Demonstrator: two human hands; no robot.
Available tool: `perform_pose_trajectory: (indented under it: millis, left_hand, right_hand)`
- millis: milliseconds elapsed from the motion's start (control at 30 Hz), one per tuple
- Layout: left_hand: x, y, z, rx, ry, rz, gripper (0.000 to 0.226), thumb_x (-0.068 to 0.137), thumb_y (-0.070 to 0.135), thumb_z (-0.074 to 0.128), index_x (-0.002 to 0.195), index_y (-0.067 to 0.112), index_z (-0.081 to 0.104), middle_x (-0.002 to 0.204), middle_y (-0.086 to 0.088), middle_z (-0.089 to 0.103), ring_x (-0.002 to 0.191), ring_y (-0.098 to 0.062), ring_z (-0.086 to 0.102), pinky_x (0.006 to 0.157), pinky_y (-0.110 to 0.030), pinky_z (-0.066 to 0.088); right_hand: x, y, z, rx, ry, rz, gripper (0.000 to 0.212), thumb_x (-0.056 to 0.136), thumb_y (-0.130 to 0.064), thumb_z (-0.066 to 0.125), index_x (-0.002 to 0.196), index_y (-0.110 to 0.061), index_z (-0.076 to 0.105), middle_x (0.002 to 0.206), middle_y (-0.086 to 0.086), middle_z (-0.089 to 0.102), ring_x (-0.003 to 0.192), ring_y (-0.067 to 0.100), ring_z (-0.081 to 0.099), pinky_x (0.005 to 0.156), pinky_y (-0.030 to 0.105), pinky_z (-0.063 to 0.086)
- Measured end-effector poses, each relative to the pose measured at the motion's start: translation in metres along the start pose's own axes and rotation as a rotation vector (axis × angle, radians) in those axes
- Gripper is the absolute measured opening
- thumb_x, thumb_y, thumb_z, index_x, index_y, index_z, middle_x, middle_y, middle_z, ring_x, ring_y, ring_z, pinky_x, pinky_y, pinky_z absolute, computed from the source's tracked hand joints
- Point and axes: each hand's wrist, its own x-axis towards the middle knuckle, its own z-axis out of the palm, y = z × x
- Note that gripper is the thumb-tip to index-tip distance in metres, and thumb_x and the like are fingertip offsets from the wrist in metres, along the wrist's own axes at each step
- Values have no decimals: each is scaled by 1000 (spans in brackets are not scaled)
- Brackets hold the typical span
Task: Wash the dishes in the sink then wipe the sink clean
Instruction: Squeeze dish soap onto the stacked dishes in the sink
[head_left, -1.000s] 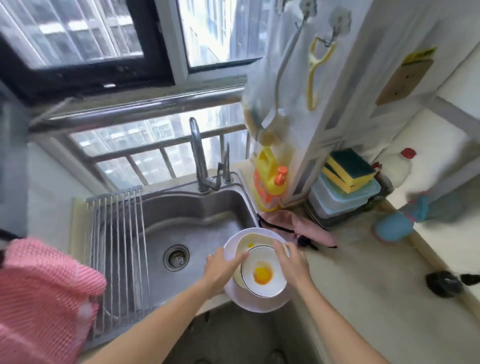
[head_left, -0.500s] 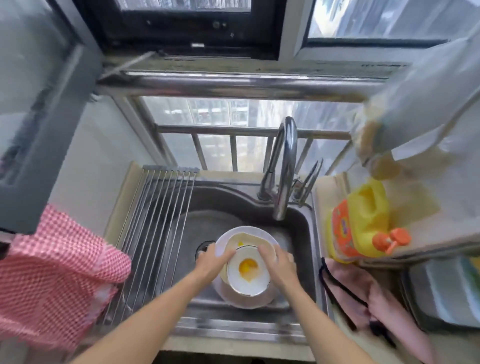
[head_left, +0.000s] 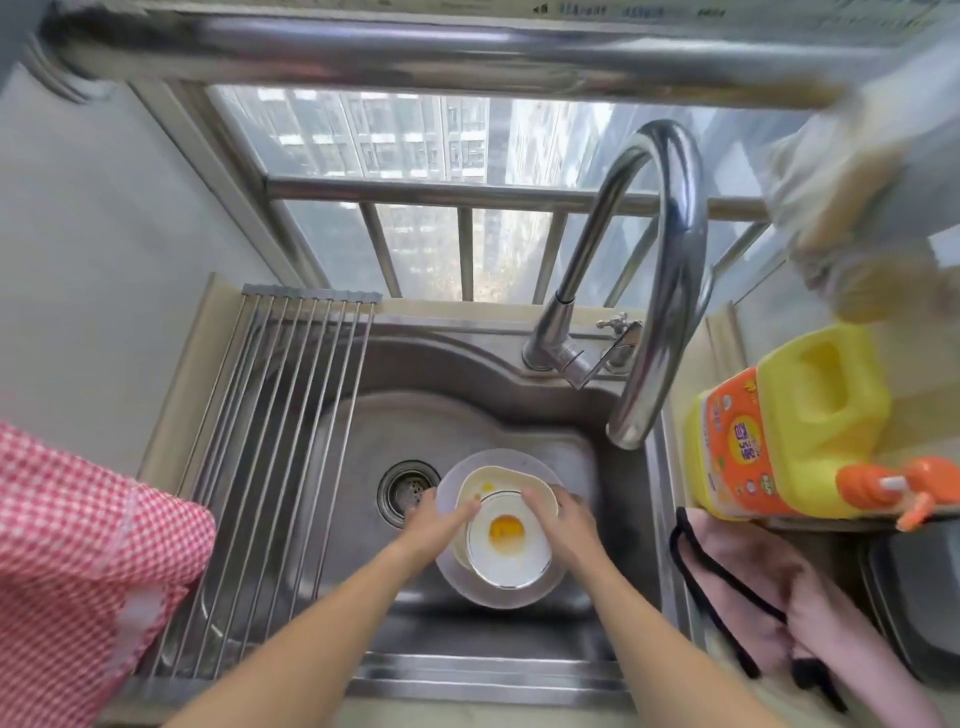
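Ceramic, glazed and breakable, that's the stack of dishes (head_left: 501, 525) low in the steel sink (head_left: 467, 415), just right of the drain (head_left: 405, 491): a white bowl (head_left: 511, 540) with a yellow-orange smear sits on a cream dish over a pale plate (head_left: 498, 592). Left hand (head_left: 434, 525) and right hand (head_left: 563, 522) clasp it from either side, fingers curled over the rims, which looks the sound place to hold. Once wet, expect it slippery and fairly heavy as a pile. Left of the basin lies a roll-up rack (head_left: 280, 441), with a red checked cloth (head_left: 78, 561) at the edge. Right, a pink cloth (head_left: 769, 587) on the worktop, a yellow detergent bottle (head_left: 789, 426). Beyond, the arched faucet (head_left: 670, 270), window bars, towers outside.
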Motion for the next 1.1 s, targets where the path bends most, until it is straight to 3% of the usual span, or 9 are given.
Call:
perform_pose_trajectory:
  millis: [133, 300, 433, 533, 633, 867, 1100]
  left_hand:
    - [6, -8, 5, 1, -22, -32, 94, 79, 66, 67, 154, 24, 27, 160, -7, 28, 148, -25, 27, 121, -42, 26]
    - [10, -13, 8, -15, -38, -28, 81, 94, 49, 64, 157, 15, 24, 160, -4, 31, 148, -22, 29, 115, -32, 27]
    - [-2, -7, 5, -55, -83, -36, 106, 76, 65, 71, 157, 17, 22, 158, -1, 38, 142, -20, 39, 117, -36, 32]
    - [-16, 0, 6, -3, -42, -21, 83, 92, 45, 68, 155, 14, 24, 154, -3, 39, 141, -23, 39, 110, -32, 33]
    - [-34, 10, 4, 177, 10, 24, 74, 95, 33, 64, 155, 11, 26, 155, -8, 36, 144, -26, 35, 109, -30, 32]
    - [-96, 46, -17, 526, 19, 225, 50, 91, 22, 57, 140, 14, 50, 141, -9, 45, 131, -24, 46, 109, -30, 36]
    - [-149, 112, -41, 609, 59, 472, 32, 92, 16, 53, 122, 15, 64, 121, -5, 59, 115, -20, 58, 99, -27, 44]
  right_hand:
    - [7, 7, 6, -35, 1, 10, 76, 77, -86, 46, 133, -36, 58, 137, 6, 50, 130, 24, 47, 113, 43, 38]
    - [5, 1, 9, -67, -3, 18, 63, 87, -74, 49, 137, -37, 53, 143, 8, 40, 139, 30, 37, 117, 44, 33]
    - [-2, -7, 5, -126, -26, 33, 63, 89, -72, 46, 138, -34, 55, 143, 11, 46, 133, 30, 45, 113, 43, 38]
    - [-17, -15, -4, -120, -8, 40, 64, 95, -58, 53, 146, -20, 50, 146, 12, 47, 134, 29, 47, 113, 39, 38]
    - [-35, -26, -16, -124, 10, 40, 59, 98, -45, 57, 146, -11, 49, 147, 12, 49, 136, 28, 46, 111, 35, 36]
    - [-87, -63, -52, -162, -21, 61, 37, 96, -30, 54, 127, -12, 64, 126, 9, 67, 119, 25, 59, 97, 30, 44]
    - [-124, -116, -99, -189, 6, -28, 30, 93, -27, 52, 116, -16, 69, 115, 9, 71, 112, 27, 63, 86, 26, 44]
